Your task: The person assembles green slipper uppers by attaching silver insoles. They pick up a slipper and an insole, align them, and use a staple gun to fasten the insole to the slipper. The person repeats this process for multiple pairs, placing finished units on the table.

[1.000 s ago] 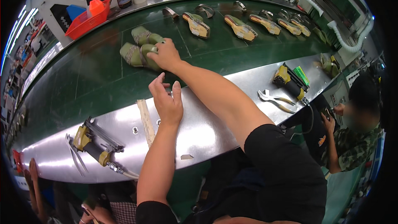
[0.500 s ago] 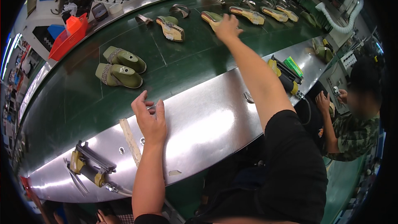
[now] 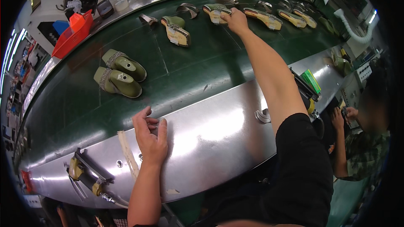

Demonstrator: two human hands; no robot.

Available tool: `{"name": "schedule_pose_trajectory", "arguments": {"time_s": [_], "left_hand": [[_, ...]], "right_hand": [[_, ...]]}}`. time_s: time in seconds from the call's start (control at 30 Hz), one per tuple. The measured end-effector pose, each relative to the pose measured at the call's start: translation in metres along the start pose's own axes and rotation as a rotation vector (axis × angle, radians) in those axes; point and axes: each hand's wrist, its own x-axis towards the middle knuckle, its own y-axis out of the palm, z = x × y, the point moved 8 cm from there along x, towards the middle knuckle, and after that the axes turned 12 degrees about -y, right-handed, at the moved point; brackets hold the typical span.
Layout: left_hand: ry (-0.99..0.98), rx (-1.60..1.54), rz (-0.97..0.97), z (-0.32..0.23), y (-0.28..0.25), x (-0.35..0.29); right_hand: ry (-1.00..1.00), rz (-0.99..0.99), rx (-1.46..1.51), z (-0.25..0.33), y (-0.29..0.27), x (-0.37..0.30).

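Note:
My right hand [image 3: 237, 21] reaches across the green belt with its fingers closed on the end of a green shoe last with a tan sole [image 3: 216, 15]. The last lies sole up, part of it behind my fingers. Over the near metal edge my left hand [image 3: 150, 141] is held open, fingers loosely bent and apart, with nothing in them. Beyond it stands a pair of green shoe lasts with glittery straps [image 3: 124, 83]. Another sole-up last [image 3: 176, 33] lies between that pair and my right hand.
Several more sole-up lasts [image 3: 264, 18] and curved straps [image 3: 187, 10] line the far belt. A yellow-black stapler-like air tool [image 3: 86, 176] rests on the metal ledge [image 3: 202, 151]. An orange basket [image 3: 73, 38] stands far left. A co-worker [image 3: 357, 143] is at the right.
My right hand has closed on the sole-up last, which has turned more sideways. My left hand stays open near the ledge. The whole view has shifted slightly.

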Motion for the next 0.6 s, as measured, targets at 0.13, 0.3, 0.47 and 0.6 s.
{"name": "schedule_pose_trajectory", "arguments": {"time_s": [0.13, 0.3, 0.47, 0.6], "left_hand": [[0.034, 0.013, 0.009, 0.000, 0.000, -0.001], [0.066, 0.048, -0.002, -0.004, 0.000, -0.002], [0.059, 0.039, -0.010, -0.010, 0.001, -0.003], [0.047, -0.006, 0.008, -0.010, 0.002, -0.003]], "right_hand": [[-0.127, 0.006, -0.012, 0.024, 0.016, 0.019], [-0.473, 0.091, -0.131, 0.063, -0.014, 0.004], [-0.772, 0.428, -0.221, 0.102, -0.060, -0.031], [-0.808, 0.482, -0.089, 0.138, -0.122, -0.071]]}}
